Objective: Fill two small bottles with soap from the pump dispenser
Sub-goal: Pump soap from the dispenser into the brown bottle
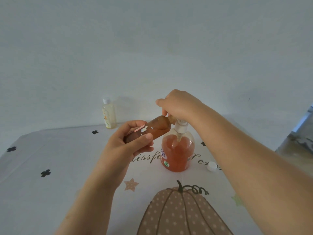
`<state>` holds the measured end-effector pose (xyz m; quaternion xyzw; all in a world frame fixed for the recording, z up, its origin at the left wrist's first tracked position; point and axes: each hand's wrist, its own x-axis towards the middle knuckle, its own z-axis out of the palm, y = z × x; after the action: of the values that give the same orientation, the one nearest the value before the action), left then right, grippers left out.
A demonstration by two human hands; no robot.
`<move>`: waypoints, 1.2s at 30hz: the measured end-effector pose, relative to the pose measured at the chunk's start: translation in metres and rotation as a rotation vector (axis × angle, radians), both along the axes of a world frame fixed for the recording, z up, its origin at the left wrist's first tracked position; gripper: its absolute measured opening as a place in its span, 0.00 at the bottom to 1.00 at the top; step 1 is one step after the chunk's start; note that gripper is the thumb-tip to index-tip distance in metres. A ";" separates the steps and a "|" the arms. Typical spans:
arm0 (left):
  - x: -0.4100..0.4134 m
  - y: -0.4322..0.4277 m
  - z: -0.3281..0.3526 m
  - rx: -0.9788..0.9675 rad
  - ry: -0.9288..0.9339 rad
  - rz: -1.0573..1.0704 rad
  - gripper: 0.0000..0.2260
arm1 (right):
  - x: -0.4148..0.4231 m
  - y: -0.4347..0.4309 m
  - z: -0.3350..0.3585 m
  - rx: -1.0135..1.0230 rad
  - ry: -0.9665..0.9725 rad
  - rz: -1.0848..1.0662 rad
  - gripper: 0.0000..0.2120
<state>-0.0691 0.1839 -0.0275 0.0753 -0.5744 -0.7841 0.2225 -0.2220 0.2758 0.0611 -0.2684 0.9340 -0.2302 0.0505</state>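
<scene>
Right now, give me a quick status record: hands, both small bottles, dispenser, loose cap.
left hand: holds small bottle, tilted, mouth at the pump dispenser spout
right hand: fingers curled over the pump head
small bottle: uncapped, looks mostly filled, orange soap
second bottle: capped, upright, back left near wall, pale yellow contents
pump dispenser: upright, orange soap inside
loose cap: white, on tablecloth right of dispenser

Your right hand (pixel 179 106) covers the spout of the pump dispenser (pixel 177 153) and the mouth of the small bottle (pixel 157 128), so you cannot tell whether they meet. Your left hand (pixel 128 143) hides the bottle's base. The dispenser blocks part of the tablecloth lettering (pixel 203 160).
</scene>
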 end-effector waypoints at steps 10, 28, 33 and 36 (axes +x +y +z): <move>-0.002 -0.007 -0.006 -0.037 -0.023 0.013 0.17 | -0.003 0.002 -0.010 -0.061 -0.083 0.007 0.16; 0.002 0.003 0.001 -0.014 0.018 0.029 0.19 | 0.001 0.004 0.004 0.011 0.047 -0.025 0.17; 0.002 0.004 0.003 -0.025 0.011 0.037 0.18 | 0.005 0.005 0.007 0.011 0.082 -0.029 0.20; 0.002 0.004 0.003 -0.025 0.003 0.041 0.18 | 0.005 0.004 0.006 -0.005 0.059 -0.027 0.20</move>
<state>-0.0676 0.1879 -0.0246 0.0830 -0.5823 -0.7721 0.2405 -0.2166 0.2796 0.0674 -0.2627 0.9380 -0.2253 0.0192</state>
